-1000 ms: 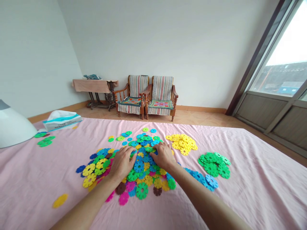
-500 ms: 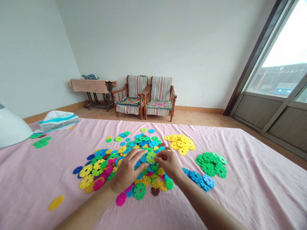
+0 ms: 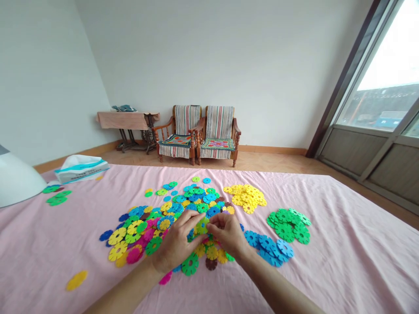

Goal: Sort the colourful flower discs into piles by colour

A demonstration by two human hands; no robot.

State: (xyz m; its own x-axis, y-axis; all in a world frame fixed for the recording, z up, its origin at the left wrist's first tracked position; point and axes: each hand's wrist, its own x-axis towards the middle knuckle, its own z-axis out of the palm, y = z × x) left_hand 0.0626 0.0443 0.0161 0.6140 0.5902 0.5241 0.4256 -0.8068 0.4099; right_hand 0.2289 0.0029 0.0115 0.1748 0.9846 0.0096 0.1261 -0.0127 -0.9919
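**A:** Status on the green disc (image 3: 202,226)?

**B:** On my feed it sits between both hands, just above the front of the main heap of plastic snowflake discs (image 3: 176,209). The right hand (image 3: 227,233) is clenched into a pinch at its right edge. The left hand (image 3: 175,246) is open, fingers spread, tips at its left edge.

**A:** What's around it?

**B:** The heap is mixed blue, yellow, green, magenta and brown, on a pink bedsheet (image 3: 330,266) covering a bed. Beside it lie three single-colour groups: yellow discs (image 3: 245,196) behind, green discs (image 3: 288,224) to the right, blue discs (image 3: 268,246) just in front of those. One yellow disc (image 3: 77,280) lies apart, front left.

**A:** Obstructions?

**B:** A white domed object (image 3: 16,181) cuts into the left edge of my view, near a few green discs (image 3: 57,196).

**A:** Room?

**B:** Tiled floor, pale walls, two striped wooden armchairs (image 3: 203,133), a cloth-covered treadle table (image 3: 126,121), and a large window (image 3: 382,56) on the right.

**A:** Labels?

**B:** A tissue box (image 3: 81,169) with a teal band sits at the bed's far left corner. Its print is too small for me to read.
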